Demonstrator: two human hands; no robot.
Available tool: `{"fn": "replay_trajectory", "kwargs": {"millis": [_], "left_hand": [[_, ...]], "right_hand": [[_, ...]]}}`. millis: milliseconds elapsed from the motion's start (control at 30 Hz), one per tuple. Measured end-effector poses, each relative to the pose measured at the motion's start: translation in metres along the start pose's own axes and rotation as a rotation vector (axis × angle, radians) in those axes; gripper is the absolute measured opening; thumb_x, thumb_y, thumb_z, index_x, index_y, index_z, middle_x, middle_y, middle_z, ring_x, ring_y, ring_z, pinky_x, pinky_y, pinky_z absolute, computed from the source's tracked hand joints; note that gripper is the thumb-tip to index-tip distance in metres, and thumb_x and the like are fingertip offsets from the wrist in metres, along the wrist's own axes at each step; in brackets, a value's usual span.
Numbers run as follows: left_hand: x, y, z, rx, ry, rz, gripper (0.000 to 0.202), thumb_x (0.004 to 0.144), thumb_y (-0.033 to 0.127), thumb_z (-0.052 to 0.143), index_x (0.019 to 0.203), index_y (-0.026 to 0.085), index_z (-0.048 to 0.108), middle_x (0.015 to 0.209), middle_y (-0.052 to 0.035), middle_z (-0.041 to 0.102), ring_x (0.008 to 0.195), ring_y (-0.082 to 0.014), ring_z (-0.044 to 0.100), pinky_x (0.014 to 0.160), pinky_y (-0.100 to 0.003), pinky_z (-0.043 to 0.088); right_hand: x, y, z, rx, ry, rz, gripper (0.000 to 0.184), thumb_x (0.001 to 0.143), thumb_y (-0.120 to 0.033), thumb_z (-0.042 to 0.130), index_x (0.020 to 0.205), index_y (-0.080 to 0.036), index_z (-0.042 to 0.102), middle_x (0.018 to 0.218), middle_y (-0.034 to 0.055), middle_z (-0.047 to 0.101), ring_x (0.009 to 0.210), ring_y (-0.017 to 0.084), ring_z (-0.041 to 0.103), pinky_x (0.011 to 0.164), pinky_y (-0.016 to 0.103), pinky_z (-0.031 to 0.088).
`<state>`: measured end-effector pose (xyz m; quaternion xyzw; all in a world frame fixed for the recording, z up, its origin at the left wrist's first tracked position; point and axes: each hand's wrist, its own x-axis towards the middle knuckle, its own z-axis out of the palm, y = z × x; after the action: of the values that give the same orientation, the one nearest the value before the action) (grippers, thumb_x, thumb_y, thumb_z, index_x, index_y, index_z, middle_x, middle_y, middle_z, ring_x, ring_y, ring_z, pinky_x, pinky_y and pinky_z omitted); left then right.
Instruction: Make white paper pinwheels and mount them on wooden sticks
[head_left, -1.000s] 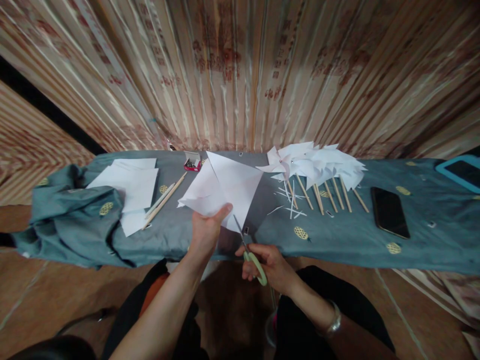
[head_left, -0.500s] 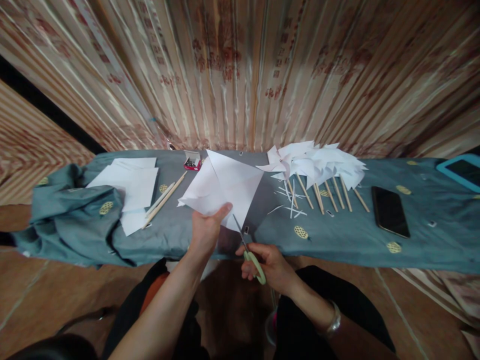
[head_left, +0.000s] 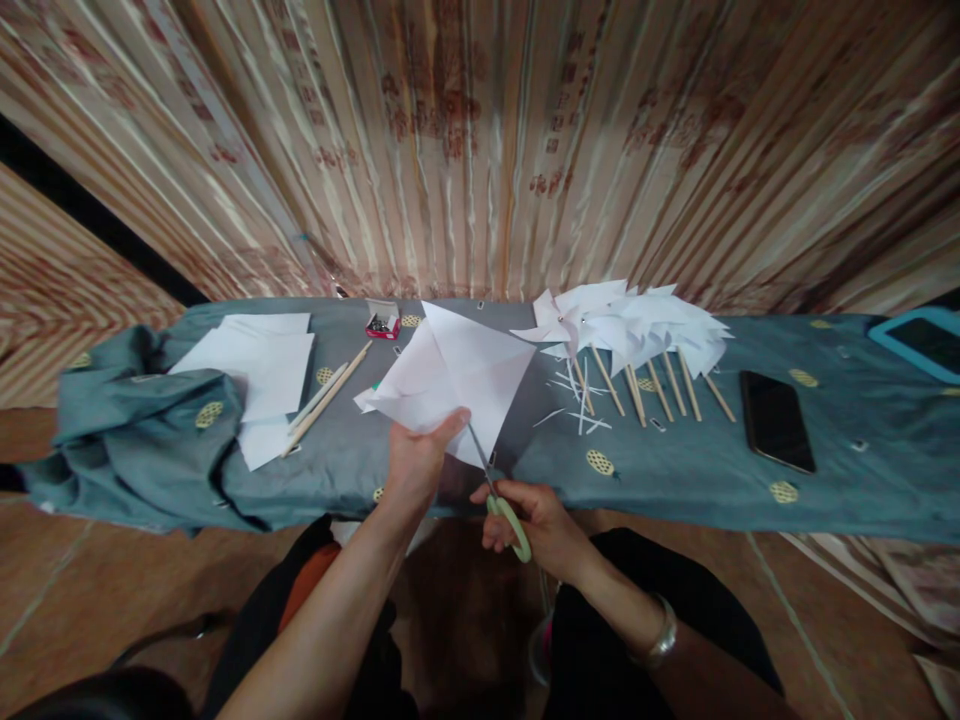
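Gripping paper [head_left: 450, 385], scissors [head_left: 501, 503]; pin box [head_left: 383, 322] beyond

My sheet [head_left: 450, 385] is matt white paper; my scissors [head_left: 495, 497] have thin metal blades and smooth green handles, probably plastic. At two o'clock, a glossy phone [head_left: 776, 420].

White folded paper sheet [head_left: 450, 385] held up, green-handled scissors [head_left: 501, 500] at its lower edge
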<state>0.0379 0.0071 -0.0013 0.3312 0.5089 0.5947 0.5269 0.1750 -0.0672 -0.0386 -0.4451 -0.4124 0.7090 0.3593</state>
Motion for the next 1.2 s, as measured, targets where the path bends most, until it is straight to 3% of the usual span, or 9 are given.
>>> {"fn": "replay_trajectory", "kwargs": {"millis": [233, 433, 733, 933, 1200], "left_hand": [[0.0003, 0.001, 0.0019, -0.031, -0.003, 0.0, 0.035, 0.053, 0.02, 0.081, 0.086, 0.018, 0.069, 0.086, -0.0046, 0.074, 0.084, -0.0216, 0.068, 0.081, -0.03, 0.051], [0.0021, -0.0019, -0.0004, -0.07, 0.013, -0.045, 0.031, 0.054, 0.022, 0.08, 0.083, 0.017, 0.069, 0.087, -0.0064, 0.074, 0.082, -0.0239, 0.069, 0.08, -0.034, 0.053], [0.0028, -0.0026, -0.0043, -0.006, 0.017, -0.048, 0.028, 0.054, 0.023, 0.08, 0.078, 0.017, 0.067, 0.085, -0.007, 0.073, 0.079, -0.023, 0.067, 0.074, -0.032, 0.053], [-0.0018, -0.0043, -0.0017, 0.013, -0.008, -0.051, 0.041, 0.053, 0.021, 0.078, 0.092, 0.017, 0.068, 0.083, -0.0048, 0.074, 0.076, -0.0211, 0.067, 0.073, -0.03, 0.052], [-0.0035, -0.0041, -0.0005, 0.025, -0.002, -0.062, 0.041, 0.053, 0.022, 0.077, 0.092, 0.016, 0.067, 0.085, -0.0055, 0.074, 0.074, -0.0205, 0.067, 0.071, -0.03, 0.052]], "right_hand": [[-0.0003, -0.0018, 0.0009, 0.01, 0.011, 0.027, 0.046, 0.061, -0.051, 0.079, 0.087, -0.016, 0.065, 0.056, -0.0039, 0.06, 0.052, 0.011, 0.058, 0.051, 0.023, 0.046], [-0.0016, -0.0056, 0.0014, -0.012, 0.012, 0.028, 0.044, 0.064, -0.05, 0.078, 0.087, -0.016, 0.065, 0.056, -0.0033, 0.061, 0.05, 0.01, 0.056, 0.05, 0.023, 0.045], [-0.0011, -0.004, 0.0008, -0.041, 0.024, 0.026, 0.047, 0.063, -0.053, 0.078, 0.088, -0.016, 0.065, 0.058, -0.0027, 0.062, 0.051, 0.01, 0.057, 0.052, 0.024, 0.046], [0.0001, -0.0057, -0.0028, -0.047, 0.001, -0.003, 0.052, 0.064, -0.056, 0.076, 0.094, -0.016, 0.065, 0.06, -0.0023, 0.062, 0.054, 0.011, 0.058, 0.055, 0.025, 0.047], [0.0, -0.0098, -0.0013, -0.023, 0.029, 0.013, 0.047, 0.063, -0.053, 0.078, 0.09, -0.016, 0.066, 0.058, -0.0032, 0.063, 0.051, 0.01, 0.057, 0.052, 0.024, 0.046]]}}
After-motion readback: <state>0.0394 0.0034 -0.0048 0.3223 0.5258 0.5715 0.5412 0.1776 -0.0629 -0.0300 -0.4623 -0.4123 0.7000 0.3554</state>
